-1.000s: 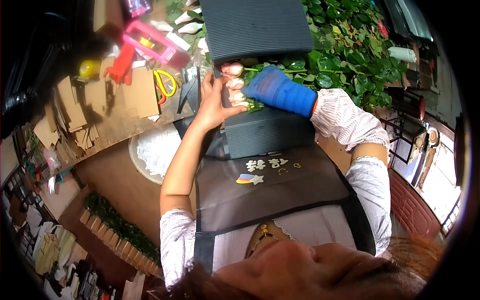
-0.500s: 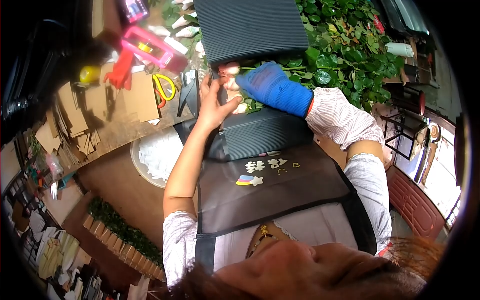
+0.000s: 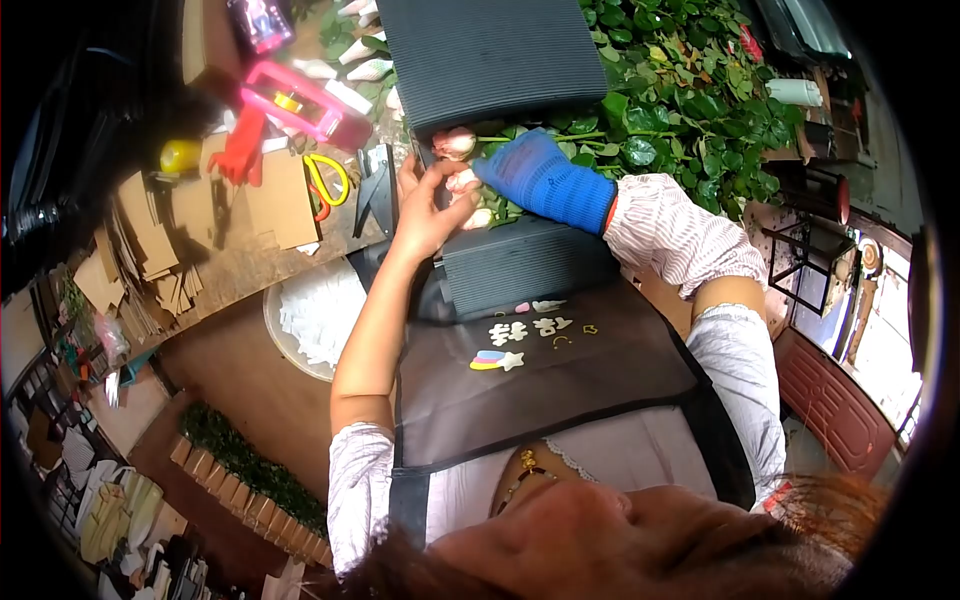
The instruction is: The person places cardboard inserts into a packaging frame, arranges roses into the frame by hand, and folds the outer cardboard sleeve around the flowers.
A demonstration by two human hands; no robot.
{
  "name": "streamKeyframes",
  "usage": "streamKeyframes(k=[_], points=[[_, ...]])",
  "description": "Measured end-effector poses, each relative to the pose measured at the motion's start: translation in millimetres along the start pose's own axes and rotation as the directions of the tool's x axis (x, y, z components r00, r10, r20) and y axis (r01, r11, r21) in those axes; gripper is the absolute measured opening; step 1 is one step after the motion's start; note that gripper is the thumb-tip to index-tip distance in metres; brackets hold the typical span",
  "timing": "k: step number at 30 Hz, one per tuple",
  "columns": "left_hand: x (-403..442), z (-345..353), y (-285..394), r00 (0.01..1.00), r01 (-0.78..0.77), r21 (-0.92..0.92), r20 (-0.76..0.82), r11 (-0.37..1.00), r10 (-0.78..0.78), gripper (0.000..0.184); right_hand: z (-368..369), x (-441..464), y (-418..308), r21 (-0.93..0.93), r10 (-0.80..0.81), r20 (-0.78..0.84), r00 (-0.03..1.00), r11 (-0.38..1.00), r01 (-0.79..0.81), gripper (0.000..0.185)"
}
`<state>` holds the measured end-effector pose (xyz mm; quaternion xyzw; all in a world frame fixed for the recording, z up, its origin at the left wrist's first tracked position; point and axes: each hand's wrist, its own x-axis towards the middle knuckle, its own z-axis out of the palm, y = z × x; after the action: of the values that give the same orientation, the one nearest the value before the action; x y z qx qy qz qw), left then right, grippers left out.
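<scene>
My left hand [image 3: 428, 212] is bare, its fingers spread along the left side of several pale pink roses. Its index finger and thumb lie against a middle rose [image 3: 462, 181]. From the right, my right hand [image 3: 545, 178], in a blue knitted glove, has its fingers closed just behind that bloom; the stem inside is hidden. An upper pink rose [image 3: 453, 143] and a lower cream rose [image 3: 478, 217] lie beside it. The blooms rest between a dark corrugated sheet [image 3: 495, 65] above and a second dark corrugated panel [image 3: 530, 265] near my apron.
Leafy stems [image 3: 690, 120] cover the table to the right. Black-handled shears [image 3: 377, 190], yellow-handled scissors [image 3: 328, 180], a pink tape dispenser [image 3: 305, 105] and cardboard pieces [image 3: 270, 195] lie left. A round tub [image 3: 315, 320] of white pieces stands below the table edge.
The middle rose has shifted slightly toward my body, leaving a gap below the upper rose. My left index finger has moved down with it. The gloved hand has barely moved.
</scene>
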<state>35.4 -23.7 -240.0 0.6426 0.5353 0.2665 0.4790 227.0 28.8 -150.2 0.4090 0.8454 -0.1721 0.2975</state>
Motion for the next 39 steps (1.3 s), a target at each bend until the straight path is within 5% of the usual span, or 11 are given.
streamKeyframes(k=[8,12,15,17,20,24,28,32,38,39], points=[[-3,14,-3,0.979,-0.020,-0.073,-0.202,0.997,0.005,0.030,6,-25,3,0.131,0.133,-0.201,0.970,0.986,-0.108,0.028],[-1,15,-2,0.967,-0.052,0.014,-0.250,0.999,0.053,0.052,8,-4,24,0.144,0.067,-0.181,0.981,0.989,-0.040,0.027],[2,9,7,0.978,0.038,-0.205,-0.192,0.978,-0.078,0.060,0,-2,31,0.099,-0.005,-0.121,0.993,0.995,0.017,0.027],[6,5,6,0.984,0.035,-0.081,-0.171,0.996,-0.049,0.063,4,5,26,0.021,0.004,-0.032,0.999,1.000,-0.003,0.028],[19,6,9,0.985,0.078,-0.050,-0.149,0.996,-0.085,0.059,12,3,20,0.005,0.035,-0.139,0.990,0.999,-0.034,0.029],[26,10,0,0.979,0.000,-0.086,-0.204,0.996,-0.017,0.042,8,-28,31,0.305,0.044,-0.294,0.955,0.951,0.050,0.031],[18,11,11,0.967,0.012,-0.074,-0.253,0.997,-0.031,0.039,25,-27,38,0.652,0.200,-0.517,0.832,0.722,0.232,0.033],[19,10,12,0.957,-0.043,-0.084,-0.289,0.996,0.016,0.037,45,-2,33,0.368,0.097,-0.642,0.761,0.909,0.194,0.029],[18,7,17,0.958,-0.033,0.025,-0.285,0.999,0.038,0.037,23,7,11,0.035,0.123,-0.368,0.922,0.992,-0.119,0.038],[20,6,20,0.957,-0.048,0.034,-0.286,0.998,0.056,0.037,21,2,12,0.090,0.098,-0.405,0.909,0.994,-0.067,0.038]])
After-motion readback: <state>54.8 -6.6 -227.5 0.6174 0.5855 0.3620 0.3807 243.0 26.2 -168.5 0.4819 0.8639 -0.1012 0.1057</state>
